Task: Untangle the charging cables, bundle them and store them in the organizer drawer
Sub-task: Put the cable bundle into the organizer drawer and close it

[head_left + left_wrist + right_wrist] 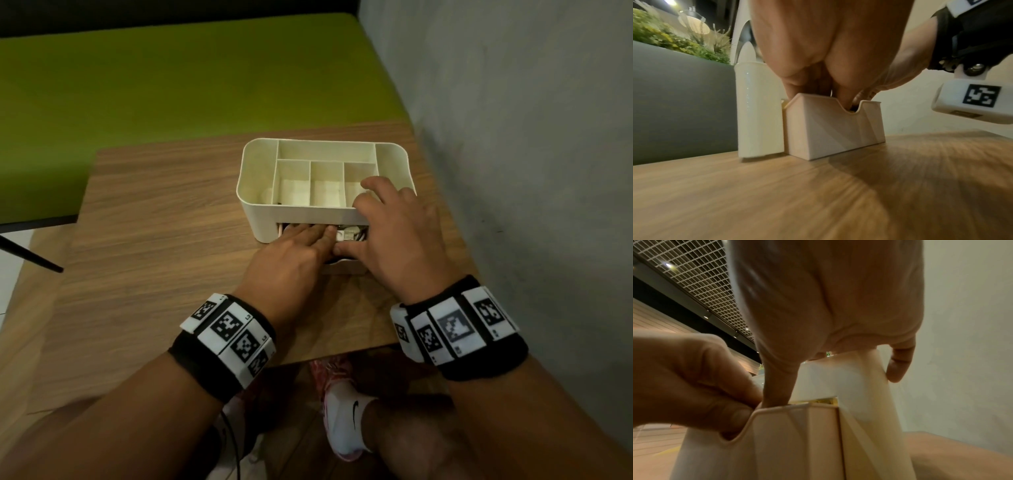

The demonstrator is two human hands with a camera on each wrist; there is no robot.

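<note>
**Both hands at the open drawer**

Your left hand (291, 255) reaches flat into the drawer (830, 128), its fingers (317, 234) straight and pressing down on the cables (349, 235) inside. Your right hand (397, 233) spreads over the organizer (274, 178), fingers relaxed and apart across its top right corner, thumb dipping into the drawer. The organizer sits near the bench's (164, 240) far right corner; its drawer stands pulled partway out toward you, with the cables lying in it.
</note>
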